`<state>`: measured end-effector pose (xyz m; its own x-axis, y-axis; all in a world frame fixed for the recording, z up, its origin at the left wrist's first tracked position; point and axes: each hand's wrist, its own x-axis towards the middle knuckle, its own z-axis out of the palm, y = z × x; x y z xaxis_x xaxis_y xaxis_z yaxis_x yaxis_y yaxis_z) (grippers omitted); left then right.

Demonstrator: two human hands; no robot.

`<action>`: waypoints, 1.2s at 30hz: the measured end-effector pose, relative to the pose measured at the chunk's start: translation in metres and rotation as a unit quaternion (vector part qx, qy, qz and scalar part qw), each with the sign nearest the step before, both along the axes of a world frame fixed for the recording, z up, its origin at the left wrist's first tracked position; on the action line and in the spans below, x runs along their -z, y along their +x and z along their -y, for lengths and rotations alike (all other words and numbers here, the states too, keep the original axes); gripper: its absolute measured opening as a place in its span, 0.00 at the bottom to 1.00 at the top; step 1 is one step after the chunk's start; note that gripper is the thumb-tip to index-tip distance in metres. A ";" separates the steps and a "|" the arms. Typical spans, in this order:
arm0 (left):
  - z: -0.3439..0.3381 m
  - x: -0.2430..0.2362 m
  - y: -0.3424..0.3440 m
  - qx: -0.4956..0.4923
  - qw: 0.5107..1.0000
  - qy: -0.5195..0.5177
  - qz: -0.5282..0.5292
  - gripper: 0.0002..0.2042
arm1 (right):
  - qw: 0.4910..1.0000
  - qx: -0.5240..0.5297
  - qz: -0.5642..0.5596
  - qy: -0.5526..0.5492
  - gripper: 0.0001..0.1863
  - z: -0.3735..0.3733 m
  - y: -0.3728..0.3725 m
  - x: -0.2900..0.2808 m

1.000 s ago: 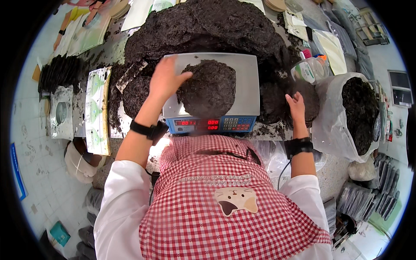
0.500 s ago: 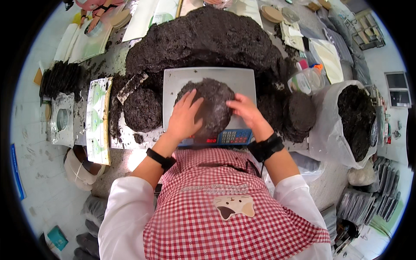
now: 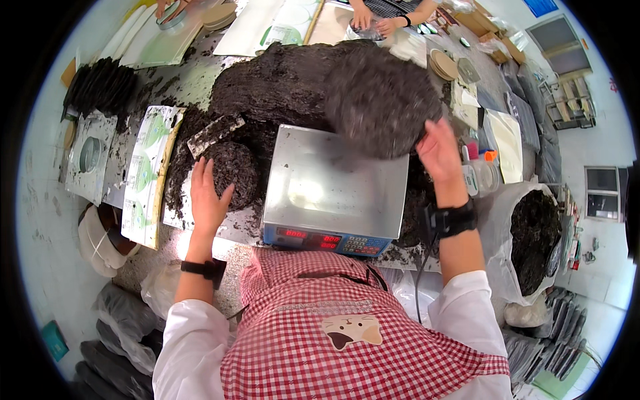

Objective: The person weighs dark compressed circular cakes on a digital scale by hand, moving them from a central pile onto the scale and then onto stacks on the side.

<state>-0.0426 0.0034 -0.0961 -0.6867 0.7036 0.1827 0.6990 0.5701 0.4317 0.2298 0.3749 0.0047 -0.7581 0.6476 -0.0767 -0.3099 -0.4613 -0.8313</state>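
Observation:
My right hand (image 3: 440, 150) grips the right edge of a shaggy, dark brown-black round cake (image 3: 383, 103), blurred by motion. The cake is tilted above the far right corner of a digital scale (image 3: 333, 180), hiding part of the large dark pile (image 3: 267, 87) behind it. My left hand (image 3: 210, 200), fingers spread and holding nothing, is at the near left edge of another dark round cake (image 3: 237, 173) left of the scale. Whether the left fingers touch that cake, I cannot tell. The scale's metal pan is bare, and its red digits are lit.
A green-and-white printed sheet (image 3: 150, 173) lies left of the second cake. Dark flat pieces (image 3: 100, 87) are stacked at far left. An open plastic bag (image 3: 497, 233) of dark material stands at right, near a clear tub (image 3: 485, 175). Across the table, a co-worker's hands (image 3: 373, 25) handle clear plastic.
The round cake has left the scale pan, moving up and to the right in my right hand. My left hand has let go and moved left to the other cake. The view has shifted.

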 end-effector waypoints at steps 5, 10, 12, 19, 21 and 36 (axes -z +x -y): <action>0.007 0.084 -0.017 0.060 0.932 -0.353 0.057 0.54 | 0.988 0.049 0.129 0.063 0.23 -0.054 -0.053 0.008; 0.012 0.098 -0.017 0.088 0.948 -0.306 -0.002 0.49 | 0.936 0.106 0.278 0.188 0.26 -0.027 -0.037 0.008; 0.014 0.085 -0.025 0.108 0.949 -0.294 0.041 0.47 | 0.936 0.092 0.294 0.168 0.24 0.001 -0.024 0.008; 0.041 0.060 -0.043 0.061 0.995 0.035 0.076 0.24 | 0.932 -0.033 0.315 0.178 0.18 0.105 -0.001 0.007; 0.036 0.011 -0.025 -0.016 0.987 0.142 0.077 0.24 | 0.929 -0.043 0.312 0.192 0.17 0.128 -0.001 0.005; -0.036 -0.008 0.021 0.144 0.986 0.063 -0.055 0.40 | 0.873 0.203 0.322 0.303 0.18 0.150 0.096 -0.020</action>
